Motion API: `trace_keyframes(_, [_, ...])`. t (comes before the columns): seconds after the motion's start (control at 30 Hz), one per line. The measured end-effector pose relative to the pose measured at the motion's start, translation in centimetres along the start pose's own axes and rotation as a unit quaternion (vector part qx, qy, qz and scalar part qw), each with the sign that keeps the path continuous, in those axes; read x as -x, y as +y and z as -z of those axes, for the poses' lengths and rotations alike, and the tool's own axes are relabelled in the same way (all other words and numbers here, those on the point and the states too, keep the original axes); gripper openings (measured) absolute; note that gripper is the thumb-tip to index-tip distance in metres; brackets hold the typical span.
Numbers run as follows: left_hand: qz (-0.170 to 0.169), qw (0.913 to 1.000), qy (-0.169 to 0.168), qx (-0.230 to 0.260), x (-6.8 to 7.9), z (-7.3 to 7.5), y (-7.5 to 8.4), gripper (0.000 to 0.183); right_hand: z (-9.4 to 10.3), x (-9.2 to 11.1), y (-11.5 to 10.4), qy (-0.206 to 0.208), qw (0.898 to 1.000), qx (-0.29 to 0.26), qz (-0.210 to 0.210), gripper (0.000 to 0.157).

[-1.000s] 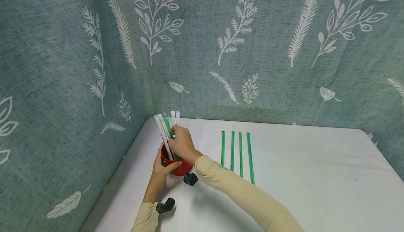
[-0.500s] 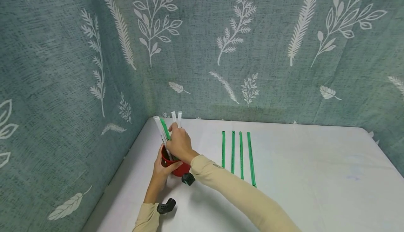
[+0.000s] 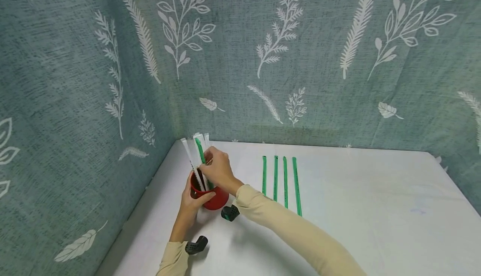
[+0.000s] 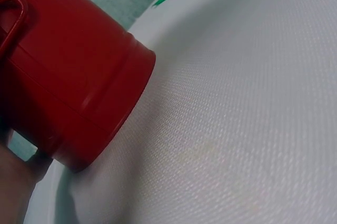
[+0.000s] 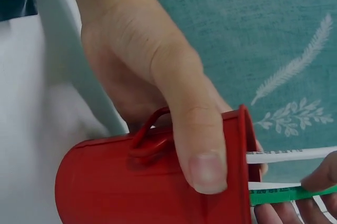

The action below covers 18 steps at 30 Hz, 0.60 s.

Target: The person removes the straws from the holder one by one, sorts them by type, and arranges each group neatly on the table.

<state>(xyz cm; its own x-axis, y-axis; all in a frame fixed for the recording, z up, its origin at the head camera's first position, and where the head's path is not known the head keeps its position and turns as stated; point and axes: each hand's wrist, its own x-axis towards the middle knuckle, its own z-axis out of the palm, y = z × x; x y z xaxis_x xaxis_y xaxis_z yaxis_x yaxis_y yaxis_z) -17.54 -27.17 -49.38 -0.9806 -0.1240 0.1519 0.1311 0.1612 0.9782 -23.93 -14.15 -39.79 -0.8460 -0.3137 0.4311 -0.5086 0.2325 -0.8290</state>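
My left hand [image 3: 190,204] grips a red metal pail [image 3: 217,202] on the white table, thumb laid over its near side below the rim. In the right wrist view, that thumb [image 5: 202,139] lies just behind a small wire loop [image 5: 150,139] on the wall. Several slim paper-wrapped straws stand in the pail: a green straw [image 3: 199,147] and white straws [image 3: 189,150] with dark print. My right hand [image 3: 219,169] pinches the green straw above the rim, a white one close beside it. Only the pail's lower wall [image 4: 84,71] fills the left wrist view.
Several green straws [image 3: 276,180] lie side by side on the table [image 3: 368,209], right of the pail. Patterned teal cloth [image 3: 233,59] hangs behind and along the left. Black wrist cameras sit at the left cuff [image 3: 196,245] and under the right wrist [image 3: 230,213].
My right hand has shifted slightly right and back after a small move left. The green straw's top leans farther right, apart from the leftmost white straw. The left hand keeps its grip.
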Motion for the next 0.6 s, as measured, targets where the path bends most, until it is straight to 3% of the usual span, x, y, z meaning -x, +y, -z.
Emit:
trace_keyframes(0.1, [0.002,1.0000,0.003,-0.004,-0.1,0.0,-0.7,0.090,0.6,0.2,-0.1,0.004,1.000,-0.021,-0.008,0.013])
trace_keyframes(0.37, [0.026,0.9996,0.014,-0.005,0.0,0.1,-0.1,0.092,2.8,-0.1,-1.2,0.024,0.999,-0.039,0.015,0.016])
trace_keyframes(0.6, [0.036,0.9993,0.003,-0.007,0.5,-0.5,2.1,0.092,5.1,-0.1,-1.8,0.082,0.991,-0.078,0.067,0.017])
